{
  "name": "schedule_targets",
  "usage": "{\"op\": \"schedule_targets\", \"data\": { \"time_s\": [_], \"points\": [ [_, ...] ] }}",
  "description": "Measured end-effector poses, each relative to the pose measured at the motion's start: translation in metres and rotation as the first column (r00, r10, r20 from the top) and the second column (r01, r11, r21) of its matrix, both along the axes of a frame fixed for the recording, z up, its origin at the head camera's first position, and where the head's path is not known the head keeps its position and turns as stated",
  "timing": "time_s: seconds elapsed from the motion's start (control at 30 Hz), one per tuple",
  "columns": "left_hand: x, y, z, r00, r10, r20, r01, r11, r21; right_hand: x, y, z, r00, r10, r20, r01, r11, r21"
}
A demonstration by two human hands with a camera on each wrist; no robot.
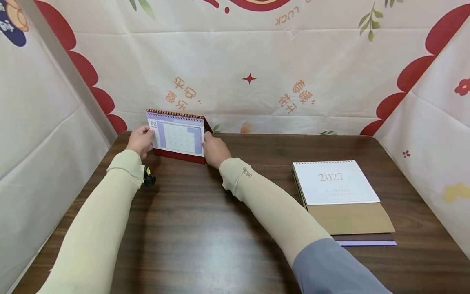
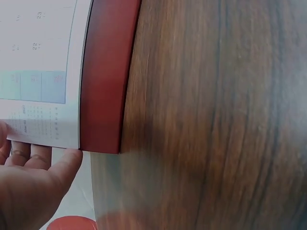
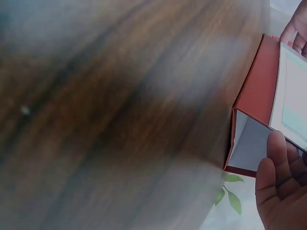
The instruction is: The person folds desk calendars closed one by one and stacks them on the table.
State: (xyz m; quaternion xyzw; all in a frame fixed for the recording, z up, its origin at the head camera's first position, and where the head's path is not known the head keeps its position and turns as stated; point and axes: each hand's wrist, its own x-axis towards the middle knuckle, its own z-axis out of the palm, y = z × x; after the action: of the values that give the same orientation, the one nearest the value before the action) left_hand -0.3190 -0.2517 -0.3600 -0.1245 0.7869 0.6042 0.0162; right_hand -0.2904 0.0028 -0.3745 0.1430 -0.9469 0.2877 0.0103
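Note:
A desk calendar (image 1: 179, 136) with a red base and a spiral-bound top stands upright like a tent at the back left of the table. Its front page is white and lilac and reads 02. My left hand (image 1: 140, 141) holds its left edge, thumb on the page side; in the left wrist view, that hand's fingers (image 2: 64, 167) meet the edge beside the red base strip (image 2: 106, 81). At the opposite edge, my right hand (image 1: 216, 151) grips the calendar. The right wrist view shows its fingers (image 3: 277, 148) at the open side of the red stand (image 3: 256, 81).
On the right of the table lies a white calendar (image 1: 335, 183) marked 2027, over a tan board (image 1: 350, 218) and a purple-edged item (image 1: 367, 243). Printed cloth (image 1: 249, 53) walls off the table's back and sides. The brown wooden tabletop (image 1: 191, 228) spreads in front.

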Motion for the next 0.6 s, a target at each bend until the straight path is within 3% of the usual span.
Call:
{"op": "schedule_targets", "data": {
  "time_s": [0.1, 0.3, 0.6],
  "points": [
    [-0.003, 0.001, -0.001, 1.000, -0.014, -0.007, 0.014, 1.000, -0.026, 0.006, 0.000, 0.000, 1.000, 0.001, -0.015, -0.001, 1.000, 0.014],
    [-0.008, 0.002, -0.001, 0.994, -0.104, -0.018, 0.101, 0.986, -0.134, 0.015, -0.001, 0.001, 1.000, 0.003, -0.020, -0.003, 1.000, 0.019],
    [-0.008, 0.008, -0.003, 0.992, -0.125, -0.032, 0.122, 0.988, -0.098, 0.029, -0.003, -0.001, 0.999, 0.038, -0.019, -0.038, 0.999, 0.000]
  ]
}}
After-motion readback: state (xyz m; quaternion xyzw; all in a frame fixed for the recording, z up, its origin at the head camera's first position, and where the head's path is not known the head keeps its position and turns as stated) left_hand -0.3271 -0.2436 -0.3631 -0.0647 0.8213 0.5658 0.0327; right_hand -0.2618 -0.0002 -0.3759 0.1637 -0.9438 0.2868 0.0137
